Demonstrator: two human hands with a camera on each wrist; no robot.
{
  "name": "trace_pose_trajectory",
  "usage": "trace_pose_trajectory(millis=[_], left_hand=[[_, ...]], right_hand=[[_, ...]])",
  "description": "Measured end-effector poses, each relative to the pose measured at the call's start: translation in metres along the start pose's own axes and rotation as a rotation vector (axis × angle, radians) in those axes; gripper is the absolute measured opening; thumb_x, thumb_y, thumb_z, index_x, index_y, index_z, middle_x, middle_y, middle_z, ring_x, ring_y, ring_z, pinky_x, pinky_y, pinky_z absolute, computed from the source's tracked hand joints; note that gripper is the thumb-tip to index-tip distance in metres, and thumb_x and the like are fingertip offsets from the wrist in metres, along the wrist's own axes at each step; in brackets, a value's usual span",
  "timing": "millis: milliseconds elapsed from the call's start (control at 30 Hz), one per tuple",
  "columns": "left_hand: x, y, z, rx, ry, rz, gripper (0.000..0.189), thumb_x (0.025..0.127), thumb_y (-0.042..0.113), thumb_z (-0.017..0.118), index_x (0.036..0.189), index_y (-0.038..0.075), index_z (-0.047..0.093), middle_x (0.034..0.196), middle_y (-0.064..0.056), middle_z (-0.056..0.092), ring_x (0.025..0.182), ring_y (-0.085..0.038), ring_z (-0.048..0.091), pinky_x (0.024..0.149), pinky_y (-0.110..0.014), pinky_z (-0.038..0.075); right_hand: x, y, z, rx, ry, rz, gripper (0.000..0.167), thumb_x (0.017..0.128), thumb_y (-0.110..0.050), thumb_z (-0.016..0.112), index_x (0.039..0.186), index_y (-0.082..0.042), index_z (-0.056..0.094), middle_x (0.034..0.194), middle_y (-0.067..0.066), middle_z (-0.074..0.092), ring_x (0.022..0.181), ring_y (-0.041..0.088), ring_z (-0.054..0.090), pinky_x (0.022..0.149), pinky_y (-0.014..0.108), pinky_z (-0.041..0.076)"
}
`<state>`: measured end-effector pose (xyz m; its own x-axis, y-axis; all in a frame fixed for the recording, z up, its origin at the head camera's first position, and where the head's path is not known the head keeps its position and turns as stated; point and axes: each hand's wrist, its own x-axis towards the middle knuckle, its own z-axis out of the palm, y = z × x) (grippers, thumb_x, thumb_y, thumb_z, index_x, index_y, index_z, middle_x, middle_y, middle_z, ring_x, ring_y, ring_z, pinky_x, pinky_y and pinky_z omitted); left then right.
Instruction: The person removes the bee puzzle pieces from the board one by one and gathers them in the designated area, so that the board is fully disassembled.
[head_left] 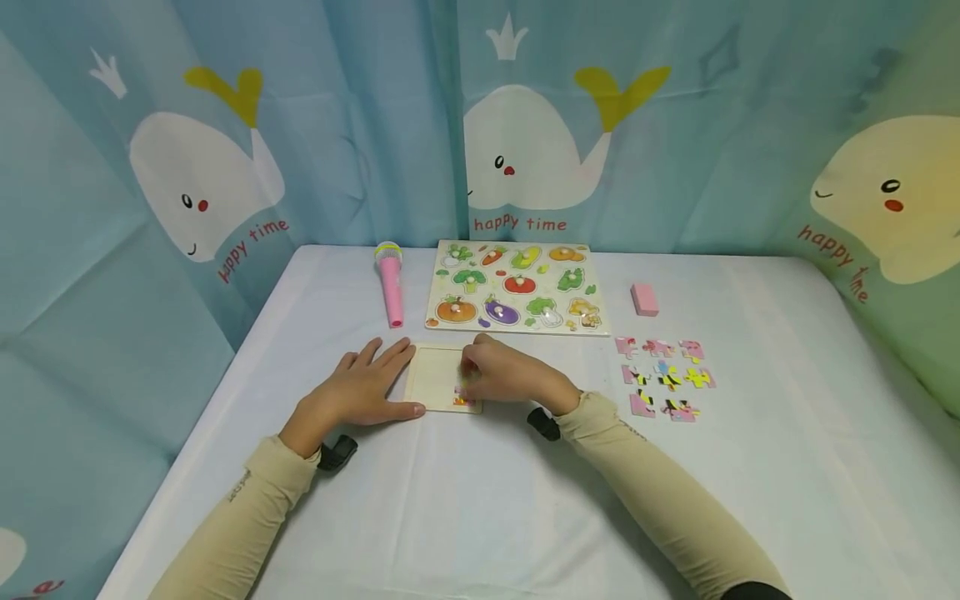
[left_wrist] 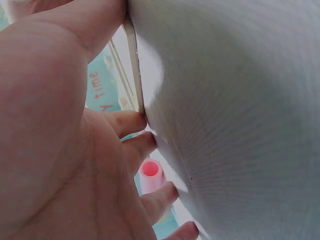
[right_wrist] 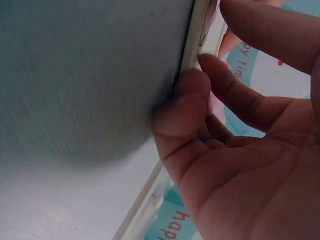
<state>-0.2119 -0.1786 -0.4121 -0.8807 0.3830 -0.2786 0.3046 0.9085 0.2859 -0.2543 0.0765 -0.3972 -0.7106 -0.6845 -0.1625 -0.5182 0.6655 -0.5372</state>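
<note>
A shallow wooden puzzle tray [head_left: 433, 379] lies on the table between both hands. My left hand [head_left: 365, 388] is spread at its left side, fingertips at the upper left corner and thumb at the lower edge. At the tray's right side is my right hand [head_left: 498, 372], its fingers bent down over the rim. Thumb and forefinger pinch a small colourful puzzle piece [head_left: 462, 398] in the lower right corner, partly hidden by the fingers. In the right wrist view, the other fingertips curl against the tray edge [right_wrist: 194, 42].
Several pink and yellow puzzle pieces [head_left: 667, 377] lie in rows at the right, below a pink block [head_left: 644, 300]. Behind the tray is a vegetable peg board [head_left: 517, 288]. A pink toy microphone [head_left: 391, 287] lies left of the board. A whale-print curtain [head_left: 405, 125] surrounds the table.
</note>
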Motion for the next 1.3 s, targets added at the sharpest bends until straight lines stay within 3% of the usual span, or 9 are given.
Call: trace_pose_trajectory(millis=[200,433,600,800,1033,1300], left_hand=[[0.001,0.001,-0.001,0.011,0.007,0.012,0.102,0.098,0.065,0.066,0.171,0.008,0.023,0.178,-0.011,0.017,0.160,-0.048,0.011,0.122,-0.068,0.017],[0.000,0.003,-0.002,0.020,0.003,0.010,0.101,0.099,0.064,0.066,0.171,0.007,0.023,0.178,-0.012,0.018,0.160,-0.047,0.012,0.122,-0.067,0.018],[0.001,0.003,-0.002,0.026,0.001,0.011,0.101,0.099,0.065,0.066,0.171,0.008,0.024,0.178,-0.012,0.018,0.160,-0.048,0.012,0.122,-0.068,0.018],[0.000,0.002,-0.003,0.029,-0.005,0.007,0.103,0.098,0.066,0.065,0.171,0.008,0.023,0.178,-0.012,0.017,0.160,-0.048,0.011,0.122,-0.068,0.018],[-0.003,0.002,-0.004,0.018,-0.005,0.006,0.103,0.098,0.064,0.067,0.171,0.006,0.023,0.178,-0.014,0.017,0.160,-0.049,0.012,0.121,-0.068,0.019],[-0.003,0.003,-0.003,0.018,0.003,0.010,0.103,0.097,0.064,0.067,0.171,0.006,0.024,0.177,-0.014,0.019,0.159,-0.050,0.013,0.121,-0.069,0.019]], right_hand=[[-0.005,-0.002,0.002,-0.005,0.012,-0.042,0.018,0.101,-0.014,0.077,0.103,-0.002,0.063,0.094,0.004,0.057,0.085,0.018,0.051,0.078,0.032,0.046],[-0.011,-0.003,0.006,0.104,0.053,-0.072,0.015,0.103,-0.009,0.074,0.103,-0.004,0.059,0.081,0.000,0.063,0.071,0.010,0.055,0.069,0.028,0.046],[-0.016,-0.004,0.007,0.146,0.102,-0.063,0.011,0.101,-0.002,0.071,0.102,-0.005,0.061,0.083,-0.001,0.063,0.073,0.011,0.054,0.069,0.028,0.046],[-0.026,0.000,0.003,0.175,0.172,-0.109,0.012,0.098,0.002,0.071,0.102,-0.005,0.061,0.087,0.000,0.062,0.078,0.013,0.056,0.072,0.029,0.049],[-0.049,0.011,-0.005,0.199,0.221,-0.106,0.010,0.099,0.001,0.069,0.103,-0.004,0.062,0.087,0.000,0.063,0.080,0.015,0.057,0.072,0.031,0.049],[-0.088,0.039,-0.015,0.209,0.300,-0.069,0.010,0.099,0.004,0.069,0.103,-0.003,0.064,0.088,0.002,0.065,0.077,0.017,0.057,0.068,0.029,0.049]])
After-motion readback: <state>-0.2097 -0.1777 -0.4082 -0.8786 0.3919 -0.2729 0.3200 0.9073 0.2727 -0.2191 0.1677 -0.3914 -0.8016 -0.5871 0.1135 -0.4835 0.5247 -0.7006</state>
